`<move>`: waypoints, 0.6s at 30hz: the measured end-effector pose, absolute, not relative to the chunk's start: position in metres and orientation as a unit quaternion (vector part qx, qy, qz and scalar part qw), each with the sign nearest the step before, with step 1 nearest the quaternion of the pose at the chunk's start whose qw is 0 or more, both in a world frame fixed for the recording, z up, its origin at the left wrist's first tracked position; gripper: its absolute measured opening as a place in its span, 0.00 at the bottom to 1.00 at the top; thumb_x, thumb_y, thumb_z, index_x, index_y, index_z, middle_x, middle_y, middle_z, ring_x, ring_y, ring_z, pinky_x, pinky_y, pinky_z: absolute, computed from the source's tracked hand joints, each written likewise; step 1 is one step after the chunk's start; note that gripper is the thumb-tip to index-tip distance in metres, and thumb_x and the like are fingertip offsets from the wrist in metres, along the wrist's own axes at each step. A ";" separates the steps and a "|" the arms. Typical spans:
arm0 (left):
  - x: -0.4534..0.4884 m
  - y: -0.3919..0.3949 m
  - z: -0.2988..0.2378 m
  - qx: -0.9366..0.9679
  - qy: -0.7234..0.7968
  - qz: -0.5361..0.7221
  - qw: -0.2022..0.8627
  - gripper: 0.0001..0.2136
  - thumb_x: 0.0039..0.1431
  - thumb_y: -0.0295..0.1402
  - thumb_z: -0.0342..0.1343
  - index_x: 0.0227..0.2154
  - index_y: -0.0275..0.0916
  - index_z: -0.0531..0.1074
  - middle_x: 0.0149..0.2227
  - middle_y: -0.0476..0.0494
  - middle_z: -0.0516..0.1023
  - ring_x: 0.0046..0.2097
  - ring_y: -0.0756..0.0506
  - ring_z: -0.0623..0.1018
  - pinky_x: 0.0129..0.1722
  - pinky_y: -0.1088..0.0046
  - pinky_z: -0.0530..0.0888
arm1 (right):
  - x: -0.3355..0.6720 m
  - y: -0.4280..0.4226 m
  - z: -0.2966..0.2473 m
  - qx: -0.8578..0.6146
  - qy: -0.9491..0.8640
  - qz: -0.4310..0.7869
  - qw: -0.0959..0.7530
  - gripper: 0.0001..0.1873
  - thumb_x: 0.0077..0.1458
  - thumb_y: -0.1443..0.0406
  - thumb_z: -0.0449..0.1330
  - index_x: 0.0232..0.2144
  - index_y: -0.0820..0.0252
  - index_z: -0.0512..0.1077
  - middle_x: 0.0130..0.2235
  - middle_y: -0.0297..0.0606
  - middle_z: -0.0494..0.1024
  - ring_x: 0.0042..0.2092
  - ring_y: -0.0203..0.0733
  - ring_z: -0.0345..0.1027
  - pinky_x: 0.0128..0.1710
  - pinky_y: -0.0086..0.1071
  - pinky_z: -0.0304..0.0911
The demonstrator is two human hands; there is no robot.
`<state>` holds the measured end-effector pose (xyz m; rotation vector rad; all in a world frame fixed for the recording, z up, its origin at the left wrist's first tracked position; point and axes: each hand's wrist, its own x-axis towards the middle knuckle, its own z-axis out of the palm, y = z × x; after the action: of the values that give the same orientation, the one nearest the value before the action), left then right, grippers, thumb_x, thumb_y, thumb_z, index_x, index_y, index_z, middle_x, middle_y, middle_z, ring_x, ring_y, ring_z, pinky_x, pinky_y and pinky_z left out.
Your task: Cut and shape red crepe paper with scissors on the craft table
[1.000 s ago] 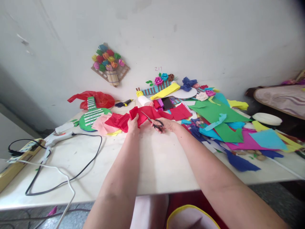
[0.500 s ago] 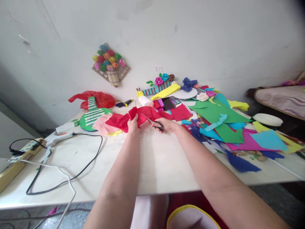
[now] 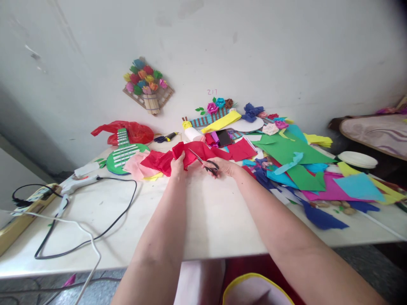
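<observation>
My left hand pinches a piece of red crepe paper that spreads out on both sides of it over the table. In my right hand is a pair of scissors with black handles. Its blades point up and left and lie against the red paper, just right of my left thumb. Pale pink paper lies beside the red at the left, with a sliver of yellow paper under it.
A green guitar-shaped craft and a red plastic bag lie back left. A glue gun with a looping black cord sits left, near a power strip. Colored paper sheets cover the right side. A white bowl stands far right.
The scissors' handles look slightly wider apart and the blades have shifted a little. Both hands stay almost in place.
</observation>
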<state>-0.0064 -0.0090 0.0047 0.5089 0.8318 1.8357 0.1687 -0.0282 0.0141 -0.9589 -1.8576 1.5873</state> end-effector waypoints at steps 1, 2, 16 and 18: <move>-0.006 -0.009 0.005 0.211 0.347 0.759 0.509 0.08 0.42 0.23 0.59 0.29 0.32 0.70 0.22 0.46 0.73 0.25 0.50 0.75 0.23 0.80 0.71 | 0.169 -0.028 0.015 -0.354 -0.683 0.587 0.253 0.23 0.48 0.49 0.55 0.34 0.65 0.66 0.18 0.31 0.69 0.17 0.29 0.62 0.10 0.20 0.49; -0.006 -0.010 0.006 0.211 0.349 0.757 0.510 0.08 0.42 0.23 0.59 0.29 0.32 0.70 0.22 0.46 0.73 0.24 0.50 0.75 0.23 0.80 0.71 | 0.168 -0.029 0.015 -0.357 -0.681 0.588 0.251 0.24 0.48 0.48 0.54 0.34 0.65 0.66 0.18 0.31 0.69 0.17 0.30 0.62 0.10 0.20 0.49; -0.005 -0.012 0.008 0.223 0.354 0.744 0.521 0.05 0.43 0.22 0.59 0.26 0.32 0.69 0.20 0.46 0.71 0.23 0.50 0.74 0.20 0.80 0.69 | 0.163 -0.025 0.010 -0.365 -0.681 0.577 0.265 0.25 0.49 0.47 0.53 0.34 0.64 0.66 0.19 0.32 0.69 0.17 0.31 0.64 0.10 0.20 0.50; -0.005 -0.012 0.007 0.224 0.353 0.745 0.520 0.05 0.43 0.22 0.59 0.26 0.32 0.69 0.20 0.47 0.71 0.23 0.50 0.74 0.21 0.80 0.69 | 0.162 -0.025 0.010 -0.365 -0.682 0.575 0.267 0.25 0.49 0.47 0.52 0.34 0.64 0.66 0.19 0.32 0.69 0.17 0.30 0.64 0.10 0.20 0.51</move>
<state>-0.0050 -0.0119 0.0074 0.5378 0.8470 1.7865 0.1622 -0.0253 0.0099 -0.9865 -1.8403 1.5515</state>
